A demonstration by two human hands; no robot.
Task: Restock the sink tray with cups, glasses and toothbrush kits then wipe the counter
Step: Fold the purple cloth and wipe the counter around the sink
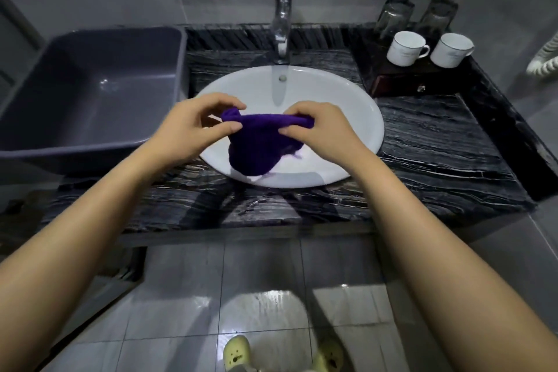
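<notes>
We take the white basin (347, 118) as landmark. The dark marbled desk (437, 145) surrounds it; a grey plastic tub (90, 93) sits to its left. Behind and right of the basin, the wooden tray (422, 75) carries two white cups (404, 48) and two inverted glasses (392, 16); we see no toothbrush kits. Above the basin, our left hand (193, 127) and right hand (320, 130) each pinch the top edge of the purple cloth (259, 148). Advice: fold it into a flat pad before wiping.

Both forearms are bare, with no sleeves reaching the wrists. The left hand (193, 124) and right hand (323, 130) wear no gloves. Pale yellow-green slippers (237, 352) cover the feet.
</notes>
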